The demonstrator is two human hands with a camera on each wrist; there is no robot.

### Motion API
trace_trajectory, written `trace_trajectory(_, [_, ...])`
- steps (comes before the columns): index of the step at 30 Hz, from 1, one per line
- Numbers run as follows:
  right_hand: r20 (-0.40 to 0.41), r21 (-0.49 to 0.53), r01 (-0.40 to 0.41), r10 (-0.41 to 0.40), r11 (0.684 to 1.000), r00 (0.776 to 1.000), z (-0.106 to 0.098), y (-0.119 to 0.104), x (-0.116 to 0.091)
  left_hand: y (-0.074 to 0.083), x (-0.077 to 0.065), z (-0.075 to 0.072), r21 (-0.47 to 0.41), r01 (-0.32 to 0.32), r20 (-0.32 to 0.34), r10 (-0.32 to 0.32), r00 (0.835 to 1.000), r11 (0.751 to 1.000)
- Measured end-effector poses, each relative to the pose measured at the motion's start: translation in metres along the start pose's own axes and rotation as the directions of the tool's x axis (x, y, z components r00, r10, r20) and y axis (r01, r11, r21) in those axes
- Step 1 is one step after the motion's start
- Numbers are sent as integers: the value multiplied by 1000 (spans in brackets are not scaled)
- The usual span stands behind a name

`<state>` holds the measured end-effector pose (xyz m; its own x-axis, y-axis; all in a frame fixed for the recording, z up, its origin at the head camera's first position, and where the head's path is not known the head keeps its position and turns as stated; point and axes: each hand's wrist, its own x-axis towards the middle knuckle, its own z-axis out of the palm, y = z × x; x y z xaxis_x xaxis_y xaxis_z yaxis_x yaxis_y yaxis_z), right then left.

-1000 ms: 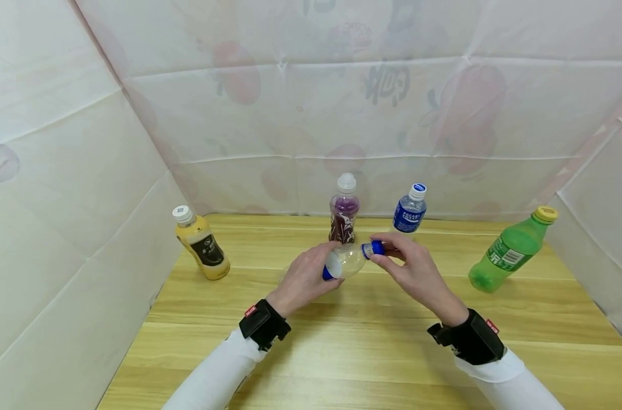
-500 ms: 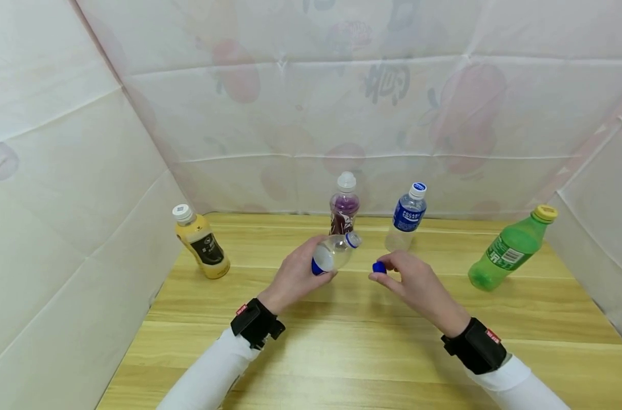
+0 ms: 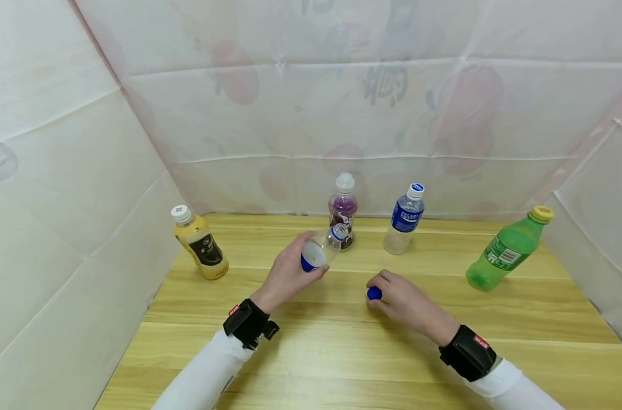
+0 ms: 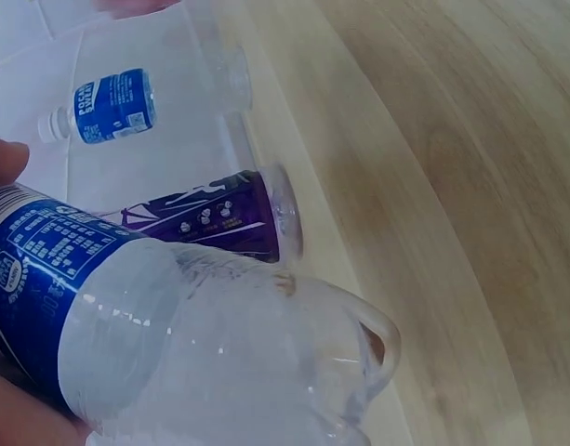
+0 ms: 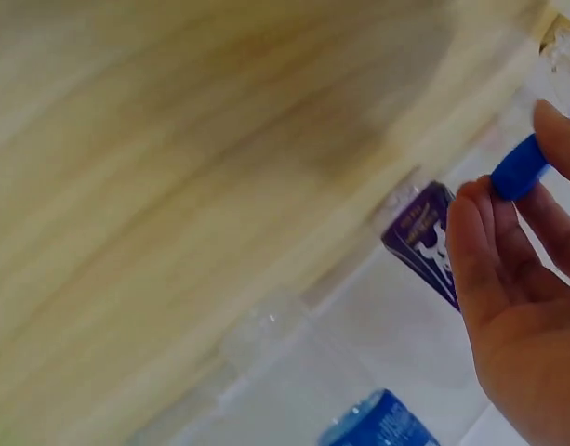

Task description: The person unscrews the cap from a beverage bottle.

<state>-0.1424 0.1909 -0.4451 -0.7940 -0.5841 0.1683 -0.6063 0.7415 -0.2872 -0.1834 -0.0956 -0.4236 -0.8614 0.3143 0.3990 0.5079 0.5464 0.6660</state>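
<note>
Blue cap [image 3: 375, 293] sits pinched in the right grip [image 3: 405, 302], the left grip [image 3: 287, 275] clasping a tilted bottle [image 3: 316, 254].

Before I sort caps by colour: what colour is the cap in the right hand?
Blue; the cap shows best in the right wrist view.

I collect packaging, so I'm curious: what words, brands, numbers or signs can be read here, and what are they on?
"POCARI SWEAT": blue label of the clear bottle with the white cap.
Too small or blurred to read: print on that cap, the held bottle, purple bottle, yellow bottle and green bottle.
Also unreadable: red tags on the black wrist straps; faint lettering on the backdrop.
</note>
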Motion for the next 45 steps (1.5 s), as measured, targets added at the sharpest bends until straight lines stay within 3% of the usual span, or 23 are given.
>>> trace_trajectory(8, [85, 97, -38, 30, 995, 996, 12, 5, -4, -2, 1, -2, -4, -3, -38, 2, 999, 1000])
trace_trajectory(15, [126, 107, -30, 17, 994, 992, 17, 6, -4, -2, 0, -2, -30, 21, -48, -23, 999, 999])
trace_trajectory(28, [111, 54, -21, 15, 998, 994, 24, 8, -7, -5, 0, -1, -104, 65, -61, -71, 996, 992])
trace_trajectory(33, [110, 62, -45, 38, 997, 993, 24, 8, -7, -7, 3, -2, -158, 72, -94, -88, 992, 985])
trace_trajectory(38, [43, 63, -69, 66, 996, 997, 20, 8, -8, -13, 9, -4, -267, 121, -147, -164, 975, 956])
trace_trajectory(45, [-90, 106, -82, 92, 991, 992, 5, 10, -4, -24, 24, -11, -414, 170, -224, -281, 933, 894])
